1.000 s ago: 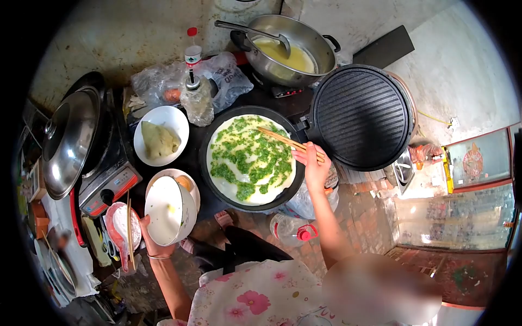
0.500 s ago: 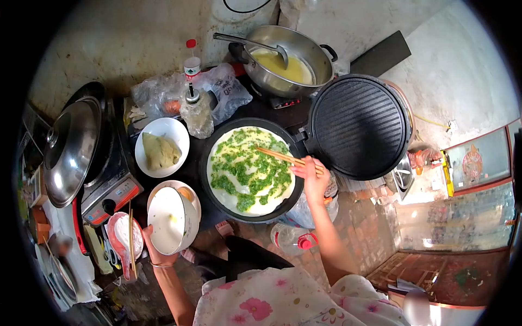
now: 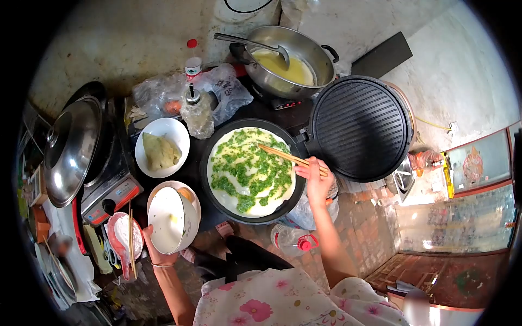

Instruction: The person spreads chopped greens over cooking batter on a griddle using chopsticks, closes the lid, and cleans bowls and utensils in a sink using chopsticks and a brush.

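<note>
My right hand [image 3: 317, 178] grips a pair of wooden chopsticks [image 3: 288, 157], their tips on the green topping of a round pale flatbread [image 3: 239, 187]. The flatbread lies in an open electric griddle [image 3: 298, 202], whose ridged black lid [image 3: 360, 127] is folded back to the right. My left hand [image 3: 157, 247] holds a white bowl [image 3: 167, 223] tilted by its rim; only a few smears show inside. Just behind that bowl, another bowl [image 3: 191, 196] is partly hidden. A white bowl with dough [image 3: 160, 152] stands farther back on the left.
A steel pot [image 3: 315, 60] with yellow liquid and a ladle [image 3: 283, 54] stands behind the griddle. On the left are a domed wok lid [image 3: 70, 157], a cooker [image 3: 114, 198], and a pink flour scoop [image 3: 120, 244] with chopsticks across it. A bottle [image 3: 191, 65] and plastic bags [image 3: 231, 89] line the back.
My right hand and the chopsticks have shifted slightly to the right. My left hand and the bowl stay almost still.
</note>
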{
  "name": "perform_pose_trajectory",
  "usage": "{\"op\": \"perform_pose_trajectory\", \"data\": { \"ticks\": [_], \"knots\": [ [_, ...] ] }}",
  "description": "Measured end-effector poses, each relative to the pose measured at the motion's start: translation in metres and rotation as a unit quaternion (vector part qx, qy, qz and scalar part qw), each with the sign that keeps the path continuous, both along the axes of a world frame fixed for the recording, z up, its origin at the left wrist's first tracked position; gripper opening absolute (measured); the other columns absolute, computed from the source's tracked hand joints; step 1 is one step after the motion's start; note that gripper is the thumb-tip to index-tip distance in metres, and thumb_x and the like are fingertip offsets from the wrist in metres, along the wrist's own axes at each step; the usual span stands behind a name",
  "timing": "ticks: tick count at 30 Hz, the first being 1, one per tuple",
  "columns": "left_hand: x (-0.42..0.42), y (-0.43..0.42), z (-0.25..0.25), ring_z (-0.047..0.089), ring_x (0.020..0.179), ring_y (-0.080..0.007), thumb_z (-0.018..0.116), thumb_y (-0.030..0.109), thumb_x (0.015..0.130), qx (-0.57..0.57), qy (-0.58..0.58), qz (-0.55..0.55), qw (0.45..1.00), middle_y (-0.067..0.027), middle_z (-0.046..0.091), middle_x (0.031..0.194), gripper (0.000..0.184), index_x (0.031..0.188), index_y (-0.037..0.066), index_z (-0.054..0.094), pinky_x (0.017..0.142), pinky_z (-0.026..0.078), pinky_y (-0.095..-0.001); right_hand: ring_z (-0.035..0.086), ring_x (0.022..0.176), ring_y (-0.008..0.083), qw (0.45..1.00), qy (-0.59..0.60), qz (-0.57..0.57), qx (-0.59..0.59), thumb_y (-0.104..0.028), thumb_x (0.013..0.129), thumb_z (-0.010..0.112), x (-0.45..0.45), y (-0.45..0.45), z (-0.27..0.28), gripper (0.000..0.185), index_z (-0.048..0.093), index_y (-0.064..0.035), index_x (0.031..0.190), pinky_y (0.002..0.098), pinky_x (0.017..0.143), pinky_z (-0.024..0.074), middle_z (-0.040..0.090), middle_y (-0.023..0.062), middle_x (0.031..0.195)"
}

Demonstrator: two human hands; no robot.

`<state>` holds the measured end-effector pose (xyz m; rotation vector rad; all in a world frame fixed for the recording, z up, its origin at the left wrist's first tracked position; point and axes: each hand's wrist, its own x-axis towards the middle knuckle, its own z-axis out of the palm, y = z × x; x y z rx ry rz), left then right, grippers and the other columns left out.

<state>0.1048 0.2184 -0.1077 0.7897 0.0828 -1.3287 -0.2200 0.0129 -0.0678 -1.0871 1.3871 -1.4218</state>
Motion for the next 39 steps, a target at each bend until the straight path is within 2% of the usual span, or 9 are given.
{"op": "perform_pose_trajectory", "data": {
  "ticks": [3, 8, 16, 18, 24, 28, 30, 36, 39],
  "knots": [
    [-0.001, -0.001, 0.001, 0.053, 0.101, -0.0248, 0.051, 0.042, 0.076, 0.011, -0.008, 0.002, 1.0, -0.0108, 0.054, 0.112, 0.059, 0.12, 0.003, 0.044, 0.088, 0.042, -0.0366, 0.065, 0.062, 0.0222, 0.999, 0.005, 0.044, 0.016, -0.016, 0.089, 0.047, 0.002, -0.001, -0.007, 0.024, 0.053, 0.0076, 0.089, 0.0263, 0.056, 0.0537, 0.061, 0.0159, 0.075],
    [-0.002, 0.0, 0.002, 0.053, 0.102, -0.0246, 0.051, 0.041, 0.076, 0.002, 0.002, 0.002, 1.0, -0.0107, 0.054, 0.112, 0.059, 0.121, 0.003, 0.044, 0.088, 0.042, -0.0365, 0.064, 0.06, 0.0237, 1.0, 0.0, 0.004, 0.022, -0.016, 0.088, 0.048, -0.004, 0.005, 0.0, 0.024, 0.054, 0.0072, 0.087, 0.0284, 0.054, 0.0544, 0.06, 0.0152, 0.074],
    [0.0, 0.002, -0.003, 0.053, 0.102, -0.0243, 0.05, 0.041, 0.076, 0.004, 0.006, 0.003, 1.0, -0.0106, 0.054, 0.112, 0.058, 0.12, 0.003, 0.044, 0.088, 0.042, -0.0362, 0.064, 0.061, 0.0219, 1.0, 0.012, 0.018, 0.007, -0.016, 0.09, 0.047, 0.002, 0.005, 0.003, 0.023, 0.053, 0.0071, 0.089, 0.0262, 0.054, 0.0527, 0.06, 0.013, 0.073],
    [0.002, 0.002, -0.005, 0.052, 0.103, -0.0252, 0.05, 0.044, 0.078, -0.001, 0.015, -0.005, 1.0, -0.0092, 0.053, 0.113, 0.057, 0.12, 0.006, 0.045, 0.088, 0.043, -0.0402, 0.064, 0.06, 0.0216, 0.999, -0.024, 0.027, -0.012, -0.016, 0.089, 0.048, 0.005, 0.0, -0.003, 0.024, 0.053, 0.0075, 0.089, 0.0256, 0.053, 0.0525, 0.06, 0.0122, 0.073],
    [0.002, 0.003, -0.004, 0.053, 0.102, -0.0243, 0.049, 0.044, 0.078, 0.008, -0.018, 0.005, 1.0, -0.0082, 0.054, 0.112, 0.056, 0.12, 0.006, 0.045, 0.087, 0.044, -0.0396, 0.064, 0.063, 0.0198, 0.999, 0.012, 0.037, 0.029, -0.016, 0.089, 0.05, -0.001, 0.019, 0.007, 0.023, 0.054, 0.0069, 0.089, 0.0254, 0.056, 0.0524, 0.06, 0.011, 0.072],
    [0.002, 0.003, -0.002, 0.053, 0.101, -0.0239, 0.048, 0.044, 0.078, 0.01, -0.015, 0.005, 1.0, -0.0078, 0.054, 0.112, 0.056, 0.119, 0.006, 0.046, 0.087, 0.043, -0.0389, 0.064, 0.07, 0.0204, 0.991, 0.056, 0.115, -0.026, -0.01, 0.086, 0.053, -0.001, 0.035, 0.003, 0.017, 0.056, 0.0068, 0.092, 0.0261, 0.063, 0.051, 0.061, 0.012, 0.08],
    [0.003, 0.003, -0.004, 0.054, 0.1, -0.0234, 0.047, 0.044, 0.079, 0.021, -0.015, 0.007, 1.0, -0.0074, 0.055, 0.111, 0.055, 0.118, 0.006, 0.047, 0.087, 0.043, -0.0382, 0.062, 0.073, 0.0226, 0.899, 0.339, 0.225, -0.159, -0.005, 0.082, 0.057, 0.002, 0.044, 0.008, 0.014, 0.057, 0.0043, 0.092, 0.0285, 0.064, 0.0491, 0.061, 0.0138, 0.083],
    [0.003, 0.003, -0.003, 0.053, 0.101, -0.0232, 0.047, 0.043, 0.08, 0.011, -0.014, 0.007, 1.0, -0.0077, 0.055, 0.111, 0.053, 0.118, 0.006, 0.047, 0.087, 0.043, -0.0379, 0.06, 0.073, 0.0274, 0.894, 0.335, 0.237, -0.179, -0.004, 0.079, 0.06, 0.005, 0.072, 0.024, 0.013, 0.058, 0.001, 0.091, 0.0316, 0.064, 0.0481, 0.059, 0.0145, 0.086],
    [0.003, 0.002, -0.002, 0.052, 0.102, -0.0246, 0.05, 0.043, 0.077, 0.016, -0.012, -0.002, 1.0, -0.0107, 0.054, 0.113, 0.059, 0.121, 0.003, 0.044, 0.088, 0.041, -0.0364, 0.06, 0.073, 0.0271, 0.866, 0.378, 0.262, -0.198, -0.005, 0.078, 0.061, 0.012, 0.075, 0.016, 0.013, 0.059, 0.0001, 0.09, 0.0325, 0.062, 0.0487, 0.06, 0.0143, 0.085]
  ]
}}
